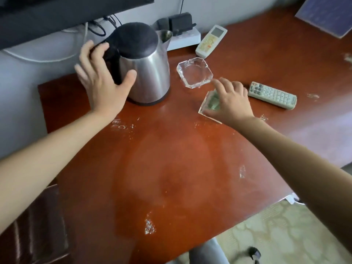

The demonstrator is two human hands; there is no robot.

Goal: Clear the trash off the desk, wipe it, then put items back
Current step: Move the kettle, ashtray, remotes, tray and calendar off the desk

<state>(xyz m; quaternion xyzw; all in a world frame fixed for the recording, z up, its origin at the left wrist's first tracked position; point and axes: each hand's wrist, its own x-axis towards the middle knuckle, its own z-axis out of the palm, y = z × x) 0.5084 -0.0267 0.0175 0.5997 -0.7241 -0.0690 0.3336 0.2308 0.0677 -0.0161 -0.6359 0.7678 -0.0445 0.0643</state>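
Head view: table (171, 168) looks damp and bare of trash, so I judge clearing and wiping done, putting back underway. Left hand (102, 80), grip spread, rests around the handle of the kettle (146, 69) at 11 o'clock. Right hand (230, 101) pinches a clear tray (209, 103) holding something greenish, unclear what. Glass ashtray (194, 72) at 12 o'clock is empty. Two remotes (272, 95) lie at 2 o'clock.

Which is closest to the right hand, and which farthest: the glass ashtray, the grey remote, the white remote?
1. Glass ashtray, just beyond the right hand.
2. Grey remote, to its right; close to call with the ashtray.
3. White remote, far back by the wall.
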